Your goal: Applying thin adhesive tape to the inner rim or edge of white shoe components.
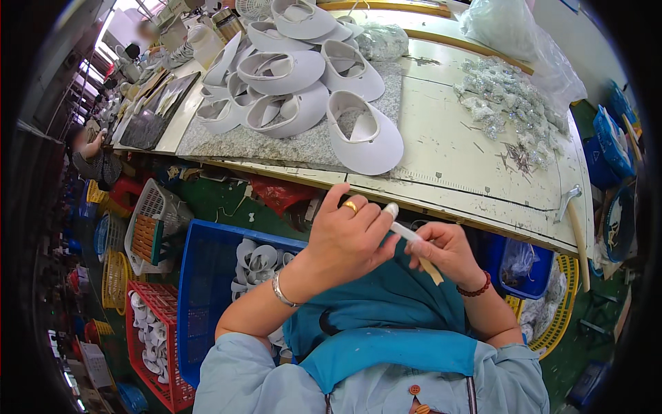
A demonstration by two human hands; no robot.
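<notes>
My left hand (352,231), with a gold ring, is raised before the table's front edge. Its thumb and a white-tipped finger pinch one end of a narrow white strip (405,232). The strip's other end runs into my right hand (445,252), whose fingers are closed round it. From below those fingers sticks out a flat tan piece (433,273); whether it joins the strip is hidden. Just beyond my hands, white shoe uppers (365,141) are piled on a grey speckled slab (262,148) on the table.
A hammer (578,231) hangs at the table's right edge. Clear glittery pieces (510,100) and scattered nails (517,159) lie on the tabletop (441,124). A blue bin (193,297) and a red crate (148,286) with white parts stand at left. A blue tub (534,286) stands at right.
</notes>
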